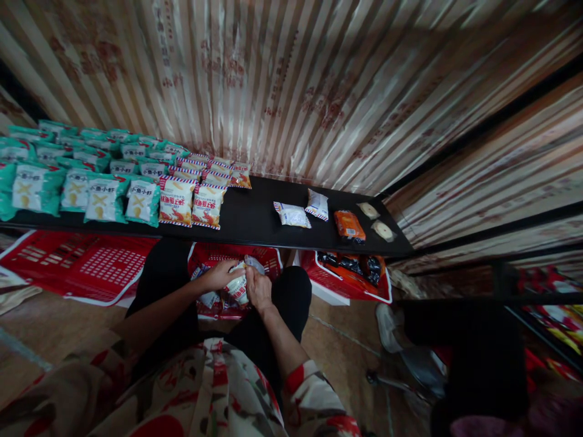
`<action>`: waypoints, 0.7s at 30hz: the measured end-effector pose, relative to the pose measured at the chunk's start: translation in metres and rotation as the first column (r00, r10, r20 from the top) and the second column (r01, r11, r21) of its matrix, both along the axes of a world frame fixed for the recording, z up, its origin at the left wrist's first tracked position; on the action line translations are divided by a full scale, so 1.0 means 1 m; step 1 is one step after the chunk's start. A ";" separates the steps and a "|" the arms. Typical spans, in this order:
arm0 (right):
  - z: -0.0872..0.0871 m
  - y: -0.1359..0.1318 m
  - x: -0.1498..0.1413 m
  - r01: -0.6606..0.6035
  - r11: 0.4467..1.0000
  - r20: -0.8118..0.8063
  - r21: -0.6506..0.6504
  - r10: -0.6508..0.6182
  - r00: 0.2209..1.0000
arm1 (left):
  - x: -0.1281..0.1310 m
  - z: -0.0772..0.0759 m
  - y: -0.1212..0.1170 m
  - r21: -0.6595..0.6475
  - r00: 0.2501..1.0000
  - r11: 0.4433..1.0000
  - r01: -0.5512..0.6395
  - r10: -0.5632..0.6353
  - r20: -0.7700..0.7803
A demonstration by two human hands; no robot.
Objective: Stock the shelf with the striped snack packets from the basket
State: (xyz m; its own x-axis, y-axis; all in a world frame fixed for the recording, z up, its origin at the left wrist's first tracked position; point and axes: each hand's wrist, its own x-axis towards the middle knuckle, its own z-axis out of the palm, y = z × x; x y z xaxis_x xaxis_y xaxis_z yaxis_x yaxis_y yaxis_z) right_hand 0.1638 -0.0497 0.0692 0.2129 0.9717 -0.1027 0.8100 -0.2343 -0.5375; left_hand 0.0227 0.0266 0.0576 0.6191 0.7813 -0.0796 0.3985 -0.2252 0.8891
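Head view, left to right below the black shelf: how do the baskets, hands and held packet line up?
First red basket, left hand, held packet, right hand, red basket with orange packets. The middle basket is left out: it spans behind the hands.

I wear a cream fabric shirt (241,388) printed with irregular red and dark greyish patches, its wide right sleeve (316,394) edged partly in red near my elbow. My trousers (294,297) are black; my left hand (219,275) and right hand (259,291) are bare.
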 end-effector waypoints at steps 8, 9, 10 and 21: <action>-0.001 0.002 -0.008 0.201 0.978 0.038 -0.053 -0.199 0.979 | 0.002 0.008 0.007 -0.244 0.995 0.969 -0.033 0.056 0.085; -0.001 0.003 -0.008 0.227 0.972 0.036 -0.059 -0.225 0.974 | 0.001 0.009 0.007 -0.296 0.990 0.955 -0.023 0.063 0.125; -0.001 0.004 -0.008 0.253 0.965 0.035 -0.065 -0.251 0.967 | 0.001 0.010 0.007 -0.348 0.984 0.938 -0.012 0.074 0.163; 0.010 0.012 -0.012 0.437 0.897 -0.063 -0.071 -0.441 0.895 | 0.001 0.020 -0.007 -0.506 0.884 0.845 -0.171 0.359 0.300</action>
